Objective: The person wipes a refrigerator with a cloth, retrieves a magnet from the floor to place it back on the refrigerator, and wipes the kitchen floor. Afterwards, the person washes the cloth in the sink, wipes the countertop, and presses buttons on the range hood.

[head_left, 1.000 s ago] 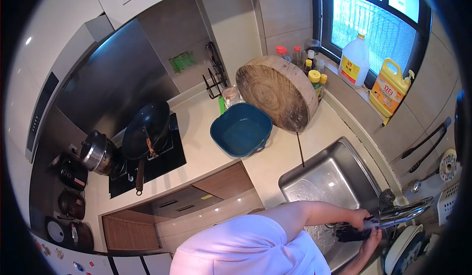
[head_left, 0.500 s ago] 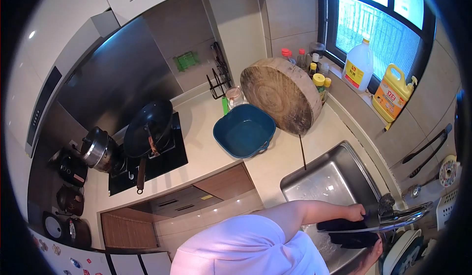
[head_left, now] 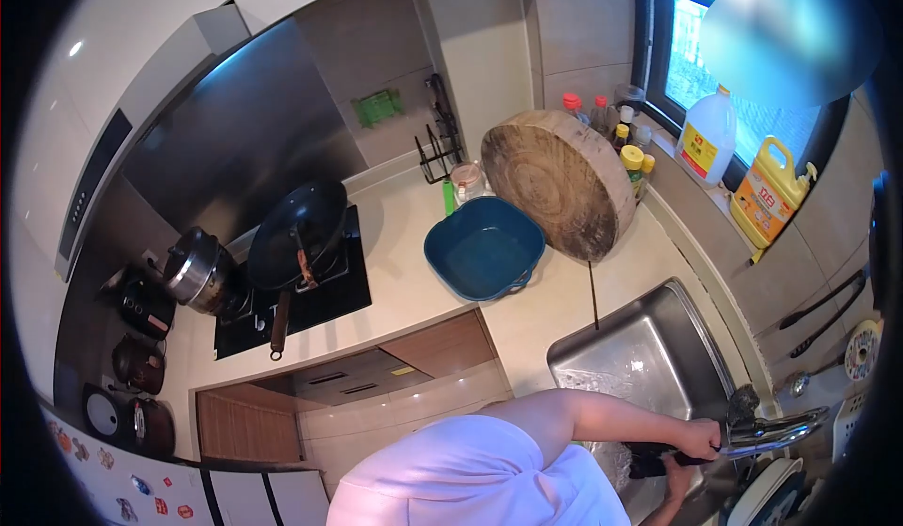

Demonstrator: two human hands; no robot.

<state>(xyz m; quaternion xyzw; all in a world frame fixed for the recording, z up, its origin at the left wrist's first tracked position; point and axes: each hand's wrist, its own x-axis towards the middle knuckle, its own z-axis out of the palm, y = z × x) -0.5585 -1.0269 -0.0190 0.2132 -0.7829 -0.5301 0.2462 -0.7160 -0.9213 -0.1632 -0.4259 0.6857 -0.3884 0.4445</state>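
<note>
A pale countertop (head_left: 400, 272) turns a corner, with a black hob (head_left: 318, 310) and a steel sink (head_left: 649, 347) set into it. A dark wok (head_left: 299, 220) and a steel pot (head_left: 195, 272) sit on the hob. A blue basin (head_left: 485, 249) rests near the corner, beside a thick round chopping block (head_left: 555, 183) tilted on its edge and a small jar (head_left: 467, 180). On the window ledge (head_left: 666, 144) stand 2 jugs, a whitish jug (head_left: 708, 141) and a yellow jug (head_left: 767, 197).

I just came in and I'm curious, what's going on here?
Someone in a white top is holding a dark cloth over the sink, close to the faucet. Both the left hand and the right hand are on it. The blue tub sits on the counter beside a round wooden block. I can't tell if water is running.
</note>
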